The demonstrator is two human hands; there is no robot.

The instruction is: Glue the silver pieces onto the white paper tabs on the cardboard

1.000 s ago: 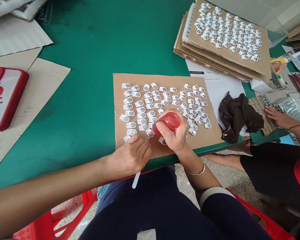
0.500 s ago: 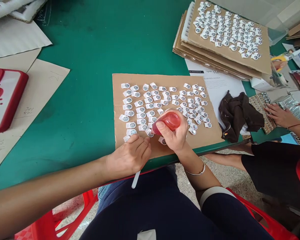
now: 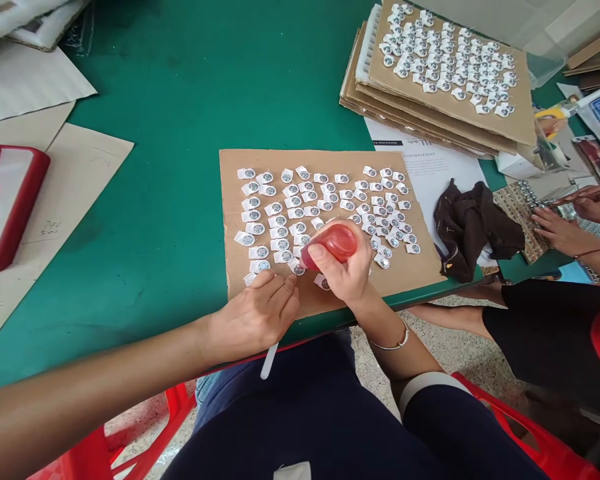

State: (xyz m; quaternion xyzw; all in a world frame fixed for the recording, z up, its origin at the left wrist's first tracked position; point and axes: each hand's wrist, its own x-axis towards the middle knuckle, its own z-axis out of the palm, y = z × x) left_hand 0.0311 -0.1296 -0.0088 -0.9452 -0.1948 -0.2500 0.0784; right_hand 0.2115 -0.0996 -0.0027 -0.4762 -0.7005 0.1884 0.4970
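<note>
My right hand (image 3: 347, 267) is wrapped round a red, see-through squeeze bottle (image 3: 334, 244), tilted with its narrow end down to the left. That end is over a small white tab with a round dark-patterned face (image 3: 297, 267). My left hand (image 3: 260, 310) is closed on a thin tool with a white handle (image 3: 269, 361), which sticks out below the fist; its working end is hidden. The left fingertips are close to the same tab. Both hands are over the near part of a brown cardboard sheet (image 3: 330, 303), where many such tabs lie in loose rows.
Stacked cardboard sheets (image 3: 523, 127) with more tabs stand at the back right. Dark brown cloth (image 3: 477, 223) lies right of the sheet. A red-cased phone (image 3: 17, 207) rests on papers (image 3: 87, 160) at left. Another person's hands (image 3: 563, 230) work on a glittery piece at far right.
The view has shifted slightly, so things on the table appear a little further left. Both hands keep nearly the same pose. A second hand of the other person has come into view at right.
</note>
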